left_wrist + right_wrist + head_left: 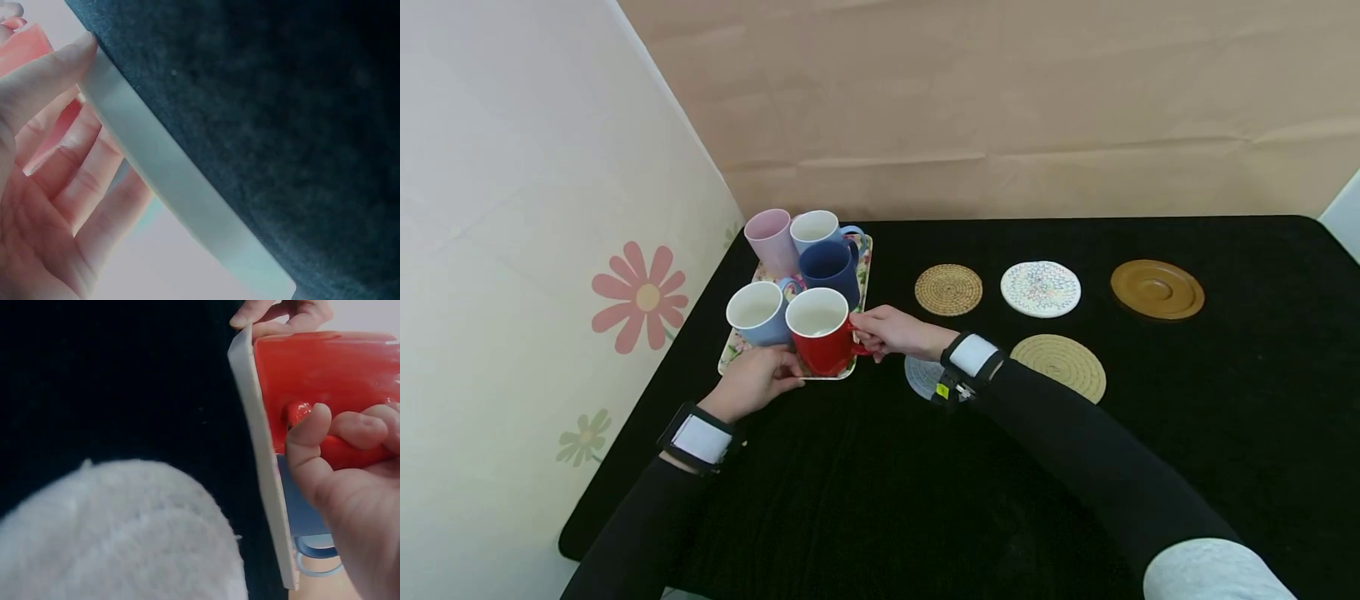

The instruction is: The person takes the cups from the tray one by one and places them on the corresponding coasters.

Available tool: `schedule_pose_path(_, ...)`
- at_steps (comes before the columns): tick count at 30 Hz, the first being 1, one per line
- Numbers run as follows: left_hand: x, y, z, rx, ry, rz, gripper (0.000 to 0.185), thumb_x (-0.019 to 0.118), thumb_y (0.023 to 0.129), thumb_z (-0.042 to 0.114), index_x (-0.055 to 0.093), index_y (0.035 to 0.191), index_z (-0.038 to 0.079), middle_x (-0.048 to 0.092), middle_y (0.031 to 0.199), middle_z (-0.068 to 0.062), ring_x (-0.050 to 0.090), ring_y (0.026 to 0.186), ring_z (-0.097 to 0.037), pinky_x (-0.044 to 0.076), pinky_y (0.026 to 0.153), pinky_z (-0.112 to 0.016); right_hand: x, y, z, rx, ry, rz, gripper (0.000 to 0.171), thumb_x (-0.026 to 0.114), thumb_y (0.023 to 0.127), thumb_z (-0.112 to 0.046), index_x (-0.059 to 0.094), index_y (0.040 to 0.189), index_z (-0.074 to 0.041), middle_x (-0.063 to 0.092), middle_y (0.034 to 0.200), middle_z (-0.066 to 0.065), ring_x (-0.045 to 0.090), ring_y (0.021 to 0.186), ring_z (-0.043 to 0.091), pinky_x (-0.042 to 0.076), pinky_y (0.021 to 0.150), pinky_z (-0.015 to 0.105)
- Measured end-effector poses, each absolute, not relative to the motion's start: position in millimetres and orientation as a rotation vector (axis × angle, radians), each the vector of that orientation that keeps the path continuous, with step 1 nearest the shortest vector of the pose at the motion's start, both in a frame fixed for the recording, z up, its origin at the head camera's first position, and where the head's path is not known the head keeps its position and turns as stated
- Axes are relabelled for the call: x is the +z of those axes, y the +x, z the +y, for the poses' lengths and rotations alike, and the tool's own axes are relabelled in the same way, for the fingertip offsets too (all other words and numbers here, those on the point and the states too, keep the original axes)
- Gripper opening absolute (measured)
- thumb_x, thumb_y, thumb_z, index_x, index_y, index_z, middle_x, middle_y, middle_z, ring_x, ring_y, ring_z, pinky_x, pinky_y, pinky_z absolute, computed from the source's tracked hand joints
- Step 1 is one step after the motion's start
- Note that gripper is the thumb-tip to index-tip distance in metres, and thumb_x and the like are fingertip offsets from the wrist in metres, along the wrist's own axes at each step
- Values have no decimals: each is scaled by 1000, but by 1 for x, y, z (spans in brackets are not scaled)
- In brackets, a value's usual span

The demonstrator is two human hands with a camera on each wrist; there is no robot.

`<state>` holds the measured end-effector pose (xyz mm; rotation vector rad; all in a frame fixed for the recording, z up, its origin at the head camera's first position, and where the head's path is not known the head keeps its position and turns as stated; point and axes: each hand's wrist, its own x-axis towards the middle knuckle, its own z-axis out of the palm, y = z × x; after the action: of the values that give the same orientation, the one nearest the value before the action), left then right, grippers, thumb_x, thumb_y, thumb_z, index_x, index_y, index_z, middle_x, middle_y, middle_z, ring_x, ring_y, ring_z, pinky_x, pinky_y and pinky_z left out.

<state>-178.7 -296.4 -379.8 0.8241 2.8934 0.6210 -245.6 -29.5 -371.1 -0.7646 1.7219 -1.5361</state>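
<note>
My right hand (895, 331) grips the handle of a red mug (822, 346) with a white inside, which stands upright at the near right corner of a floral tray (863, 279). The right wrist view shows the thumb and fingers curled about the red handle (300, 412). My left hand (754, 383) holds the tray's near edge, its thumb on the outer side of the pale rim (156, 153) and its fingers on the inner side. Also on the tray are a light blue mug (758, 312), a dark blue mug (830, 271), a pink mug (772, 242) and a white-and-blue mug (816, 227).
Right of the tray lie a woven coaster (948, 290), a patterned white coaster (1041, 289), a brown wooden saucer (1157, 289) and a straw-coloured mat (1060, 367). A grey coaster (922, 377) is partly under my right wrist. A flowered wall (647, 208) borders the table's left side.
</note>
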Motion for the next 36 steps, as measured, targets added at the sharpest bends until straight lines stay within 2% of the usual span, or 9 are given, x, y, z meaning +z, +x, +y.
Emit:
schedule_pose_path(10,-379,-176,-297,584,823,2896,10,77,84,11,68,81,16,62,80,6,58,69,-7,51,66,-31,-355,-241,3,-1608,-804,1786,40,29,108,-20,41,71,-10,35,66,3,40,66,20,43,66,31)
schedule_pose_path(22,-376,-177,-293,525,838,2906,12,77,84,12,66,79,16,59,77,7,53,66,-6,46,61,-29,-347,-241,43,-1641,-743,1888,39,30,108,-22,40,73,-8,35,67,3,38,63,19,41,64,31)
schedule_pose_path(36,-377,-177,-293,504,840,2924,14,77,84,12,65,78,17,57,76,8,51,66,-7,45,60,-29,-349,-245,70,-1808,-507,2072,42,33,107,-21,38,68,-6,38,65,5,40,66,19,42,63,32)
